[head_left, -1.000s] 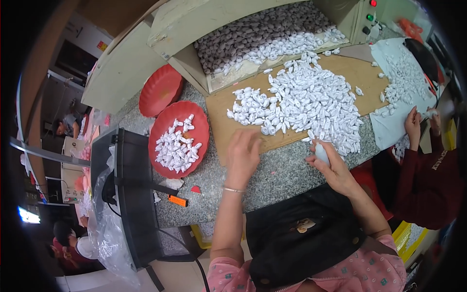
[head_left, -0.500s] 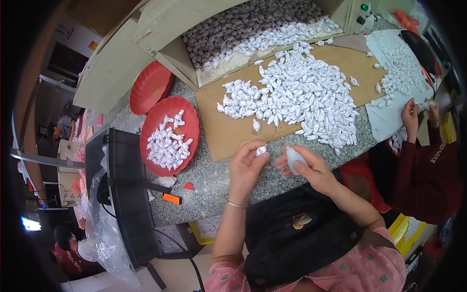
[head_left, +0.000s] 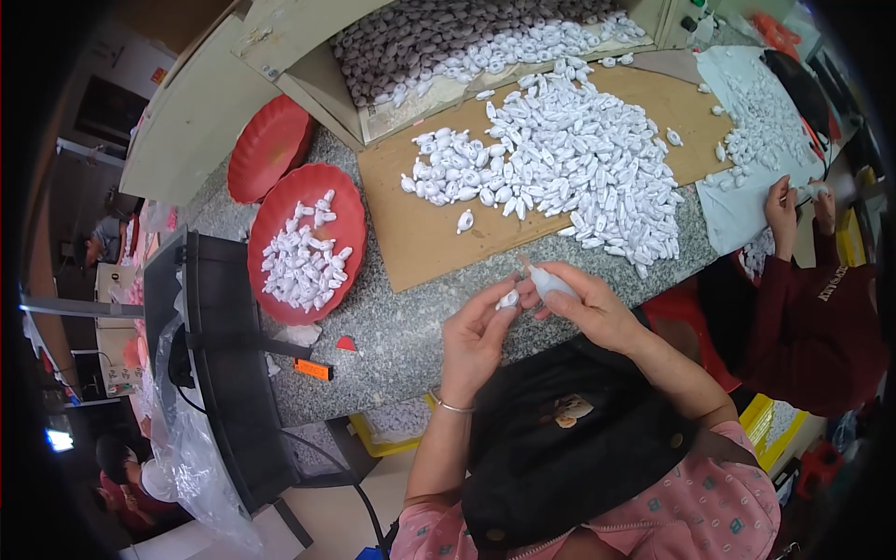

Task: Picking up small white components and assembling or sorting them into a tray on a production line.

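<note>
My left hand (head_left: 474, 338) pinches a small white plastic piece (head_left: 507, 300) between thumb and fingertips. Right beside it, my right hand (head_left: 597, 313) is wrapped round a translucent squeeze bottle (head_left: 551, 285) with a thin tip that points up and to the left. The two hands are close together over the grey speckled counter. Beyond them a large pile of similar white pieces (head_left: 588, 159) lies on a brown cardboard sheet (head_left: 397, 252). One loose white piece (head_left: 465, 221) rests apart at the pile's near side.
Left on the counter stand a red scalloped bowl (head_left: 350, 201) holding white pieces and another red bowl (head_left: 266, 154). A black bin (head_left: 224, 345), an orange tag-like object (head_left: 314, 369) and a red scrap (head_left: 346, 343) are nearby. At right, a co-worker's hand (head_left: 782, 210) works by a pale cloth (head_left: 723, 219).
My hands have come closer together, the bottle's tip now nearer the white piece. The whole view has shifted slightly, so the counter things appear higher and further left.
</note>
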